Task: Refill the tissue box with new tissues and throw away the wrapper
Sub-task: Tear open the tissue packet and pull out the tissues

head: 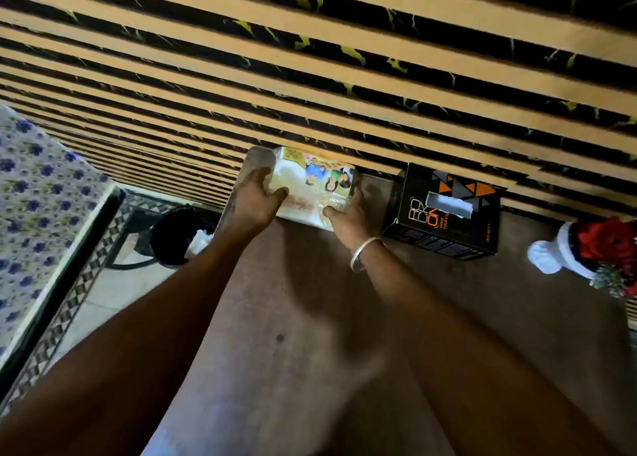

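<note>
A tissue pack (pixel 312 186) in a clear printed wrapper lies at the far end of the brown table (pixel 310 335), against the striped wall. My left hand (pixel 256 197) grips its left side and my right hand (pixel 348 211) grips its right near corner; a silver bangle sits on that wrist. The black and orange tissue box (pixel 444 211) stands just right of the pack, its top slot showing a pale opening.
A dark round bin (pixel 179 235) with something white in it stands on the floor left of the table. A bed with a blue flowered cover (pixel 38 207) is at the far left. A white and red ornament (pixel 586 252) lies at the table's right edge.
</note>
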The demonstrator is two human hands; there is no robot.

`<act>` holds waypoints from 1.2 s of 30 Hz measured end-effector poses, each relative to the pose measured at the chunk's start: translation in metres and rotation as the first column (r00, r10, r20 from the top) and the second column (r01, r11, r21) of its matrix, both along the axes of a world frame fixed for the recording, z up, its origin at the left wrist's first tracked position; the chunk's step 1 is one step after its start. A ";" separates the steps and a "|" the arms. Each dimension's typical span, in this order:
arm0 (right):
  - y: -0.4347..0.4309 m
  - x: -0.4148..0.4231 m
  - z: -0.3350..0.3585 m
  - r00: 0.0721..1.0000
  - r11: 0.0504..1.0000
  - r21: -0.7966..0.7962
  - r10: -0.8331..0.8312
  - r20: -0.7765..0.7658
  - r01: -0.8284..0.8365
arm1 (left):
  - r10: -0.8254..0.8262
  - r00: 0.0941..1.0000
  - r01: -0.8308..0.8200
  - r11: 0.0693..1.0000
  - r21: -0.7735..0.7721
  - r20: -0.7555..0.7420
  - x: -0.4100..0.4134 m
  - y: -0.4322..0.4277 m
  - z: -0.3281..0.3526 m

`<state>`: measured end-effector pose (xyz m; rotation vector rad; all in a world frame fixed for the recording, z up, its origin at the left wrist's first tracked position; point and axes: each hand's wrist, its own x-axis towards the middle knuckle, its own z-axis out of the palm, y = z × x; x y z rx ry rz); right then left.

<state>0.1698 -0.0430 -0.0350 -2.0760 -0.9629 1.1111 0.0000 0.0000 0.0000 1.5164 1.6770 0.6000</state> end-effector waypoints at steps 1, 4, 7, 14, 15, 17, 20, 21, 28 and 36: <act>0.003 -0.001 -0.002 1.000 1.000 -0.004 0.003 -0.003 -0.003 | 0.007 1.000 -0.007 1.000 -0.018 -0.001 0.001 0.003 -0.001; 0.009 -0.001 -0.009 0.999 0.999 -0.007 -0.045 -0.007 0.045 | 0.015 1.000 -0.016 0.997 -0.073 -0.007 0.004 0.005 -0.004; 0.012 0.000 -0.016 0.998 0.998 -0.002 -0.068 -0.014 0.068 | 0.030 0.997 -0.019 0.989 -0.146 0.070 0.008 0.008 -0.012; -0.012 0.002 -0.006 0.995 0.993 0.065 -0.103 -0.015 0.103 | 0.051 0.997 -0.045 0.995 -0.089 0.064 -0.004 -0.010 -0.014; -0.022 0.001 -0.002 0.994 0.991 0.087 -0.100 -0.037 0.103 | 0.044 0.996 -0.038 0.997 -0.065 0.082 -0.007 -0.017 -0.016; -0.047 -0.003 0.006 0.992 0.987 0.112 -0.103 -0.078 0.111 | 0.038 0.992 -0.035 0.999 -0.032 0.118 -0.017 -0.033 -0.020; -0.092 -0.011 0.009 0.985 0.985 0.122 -0.106 -0.133 0.122 | 0.040 0.987 -0.045 0.999 0.030 0.159 -0.029 -0.070 -0.017; -0.108 -0.015 0.008 0.984 0.983 0.135 -0.101 -0.148 0.121 | 0.041 0.984 -0.050 0.997 0.050 0.173 -0.033 -0.085 -0.018; -0.183 -0.029 -0.022 0.990 0.999 -0.023 -0.051 -0.129 0.049 | 0.011 0.996 -0.007 0.999 -0.040 0.085 -0.052 -0.154 -0.040; -0.188 -0.014 -0.003 0.897 0.955 0.035 0.262 0.357 -0.293 | -0.199 0.900 0.241 0.968 0.064 -0.387 -0.048 -0.162 -0.039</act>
